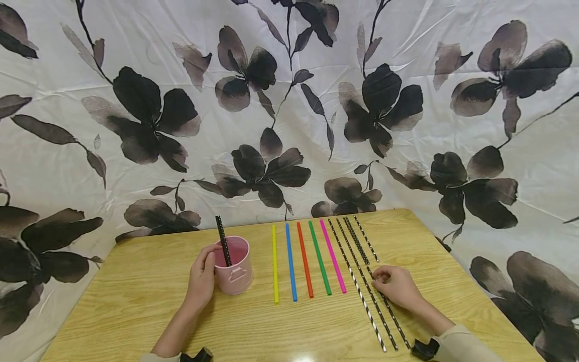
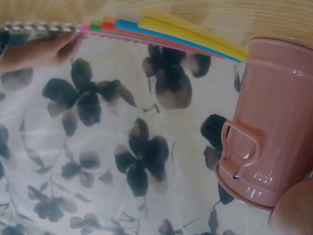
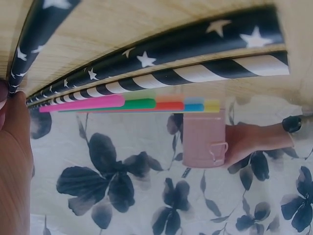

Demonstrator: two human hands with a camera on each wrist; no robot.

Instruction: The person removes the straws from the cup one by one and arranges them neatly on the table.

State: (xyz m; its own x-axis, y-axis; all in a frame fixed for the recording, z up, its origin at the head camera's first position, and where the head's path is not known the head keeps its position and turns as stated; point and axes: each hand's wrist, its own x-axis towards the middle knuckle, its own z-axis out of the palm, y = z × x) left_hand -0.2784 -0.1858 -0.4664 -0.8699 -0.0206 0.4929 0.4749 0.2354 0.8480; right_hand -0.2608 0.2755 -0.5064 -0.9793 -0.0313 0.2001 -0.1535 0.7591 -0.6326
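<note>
My left hand (image 1: 200,279) grips the left side of a pink metal cup (image 1: 235,276) with small side handles, fingers at its rim. Black patterned straws (image 1: 221,234) stand tilted inside it. Thumb and fingertips of my right hand (image 1: 398,286) pinch a black straw with white stars (image 3: 34,39) at the right of the table; its near end reaches toward me. Just left of it lie another star-patterned straw (image 3: 205,39) and a black-and-white striped straw (image 3: 195,72). Beyond the hand are dotted black straws (image 1: 356,241) and a further black-and-white straw (image 1: 365,239).
Between the hands, yellow (image 1: 275,266), blue (image 1: 291,264), red (image 1: 305,261), green (image 1: 320,259) and pink (image 1: 333,256) straws lie side by side on the wooden table (image 1: 149,271). A floral cloth (image 1: 316,125) hangs behind the table's far edge.
</note>
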